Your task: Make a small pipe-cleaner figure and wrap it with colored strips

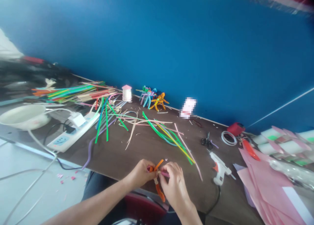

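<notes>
My left hand (141, 173) and my right hand (173, 184) meet at the near edge of a brown table (137, 149). Both are closed in a pinch on an orange pipe cleaner (158, 182), which sticks up between the fingers and curls down below them. A short pink piece (164, 174) lies under my right fingertips, touching the orange one. Finished pipe-cleaner figures stand by the blue wall: an orange figure (159, 101) and a blue-green figure (148, 95).
Loose coloured pipe cleaners (169, 136) lie across the table's middle, with a bundle (73, 93) at the left. A white power strip (73, 133), a bowl (24, 117), scissors (207, 141), a white glue gun (219, 167) and pink paper sheets (265, 182) surround them.
</notes>
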Demonstrator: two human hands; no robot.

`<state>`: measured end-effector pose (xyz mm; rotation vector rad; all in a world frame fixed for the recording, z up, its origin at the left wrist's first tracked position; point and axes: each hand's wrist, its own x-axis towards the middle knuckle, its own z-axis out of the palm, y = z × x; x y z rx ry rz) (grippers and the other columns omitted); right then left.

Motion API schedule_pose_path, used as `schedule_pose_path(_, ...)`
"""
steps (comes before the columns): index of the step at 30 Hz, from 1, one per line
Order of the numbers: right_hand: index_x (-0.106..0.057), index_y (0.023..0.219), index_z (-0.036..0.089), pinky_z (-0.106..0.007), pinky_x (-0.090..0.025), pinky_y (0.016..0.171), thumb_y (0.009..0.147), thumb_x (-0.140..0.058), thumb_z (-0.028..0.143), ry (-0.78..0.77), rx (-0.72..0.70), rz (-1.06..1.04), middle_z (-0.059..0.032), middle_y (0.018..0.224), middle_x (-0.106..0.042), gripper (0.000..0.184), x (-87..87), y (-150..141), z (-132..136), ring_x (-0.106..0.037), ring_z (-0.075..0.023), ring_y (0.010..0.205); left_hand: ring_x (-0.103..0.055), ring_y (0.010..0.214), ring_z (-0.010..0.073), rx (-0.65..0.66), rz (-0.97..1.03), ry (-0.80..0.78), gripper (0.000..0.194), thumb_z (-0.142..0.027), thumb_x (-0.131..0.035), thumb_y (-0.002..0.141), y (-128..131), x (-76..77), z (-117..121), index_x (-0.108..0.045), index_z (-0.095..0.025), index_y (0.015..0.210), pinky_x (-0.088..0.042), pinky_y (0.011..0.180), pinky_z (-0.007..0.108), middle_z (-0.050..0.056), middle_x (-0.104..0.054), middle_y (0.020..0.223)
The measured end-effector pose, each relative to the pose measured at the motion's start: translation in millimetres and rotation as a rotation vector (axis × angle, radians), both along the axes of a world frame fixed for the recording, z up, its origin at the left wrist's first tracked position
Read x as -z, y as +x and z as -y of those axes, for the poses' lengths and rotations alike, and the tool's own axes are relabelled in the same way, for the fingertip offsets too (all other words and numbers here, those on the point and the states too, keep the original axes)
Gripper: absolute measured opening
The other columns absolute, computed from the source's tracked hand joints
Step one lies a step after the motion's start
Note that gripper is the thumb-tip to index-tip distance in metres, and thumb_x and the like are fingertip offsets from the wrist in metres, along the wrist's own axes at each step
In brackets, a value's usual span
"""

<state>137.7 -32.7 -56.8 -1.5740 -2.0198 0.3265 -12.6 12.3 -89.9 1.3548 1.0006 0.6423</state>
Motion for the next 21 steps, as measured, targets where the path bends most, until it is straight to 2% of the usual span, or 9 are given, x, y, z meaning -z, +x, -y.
schedule_pose_path(7, -0.052, 0.073, 0.019, -0.032, -0.034, 0.073, 0.072, -0.058, 0.007, -0.025, 0.03, 0.035, -0.0002, 0.076, -0.059, 0.014, 4.6, -1.0, 0.1, -0.052, -0.0189, 0.076, -0.043, 0.054, 0.0101, 0.034, -0.04, 0.126, 0.028, -0.035, -0.059, 0.07, -1.3, -7.6, 2.3, -0.063, -0.009, 0.06, -0.032, 0.051, 0.019, 0.0, -0.054, 0.054)
schedule_pose_path(10, -0.052, 0.073, 0.019, -0.032, -0.034, 0.073, 0.071, -0.057, 0.006, -0.034, 0.05, 0.062, -0.0007, 0.076, -0.06, 0.014, 4.4, -2.6, -0.3, -0.053, -0.0195, 0.077, -0.044, 0.054, 0.0102, 0.029, -0.073, 0.152, 0.031, -0.038, -0.056, 0.071, -1.8, -7.3, 3.0, -0.064, -0.009, 0.062, -0.033, 0.051, 0.018, 0.0, -0.057, 0.055)
schedule_pose_path(17, -0.052, 0.072, 0.019, -0.034, -0.033, 0.076, 0.072, -0.056, 0.006, -0.036, 0.071, 0.139, -0.0012, 0.075, -0.059, 0.014, 2.0, -6.7, -0.1, -0.052, -0.0204, 0.078, -0.038, 0.05, 0.009, 0.025, -0.181, 0.192, 0.032, -0.04, -0.054, 0.072, -1.9, -9.3, 2.9, -0.063, -0.01, 0.062, -0.029, 0.049, 0.019, -0.002, -0.051, 0.05)
schedule_pose_path(21, -0.053, 0.071, 0.019, -0.035, -0.033, 0.079, 0.073, -0.055, 0.008, -0.057, 0.063, 0.198, -0.0023, 0.077, -0.059, 0.011, -3.2, -5.9, -0.7, -0.052, -0.0212, 0.082, -0.032, 0.051, 0.0081, 0.013, -0.268, 0.23, 0.028, -0.035, -0.055, 0.07, -0.5, -6.1, 1.4, -0.06, -0.01, 0.058, -0.025, 0.047, 0.019, -0.005, -0.04, 0.048)
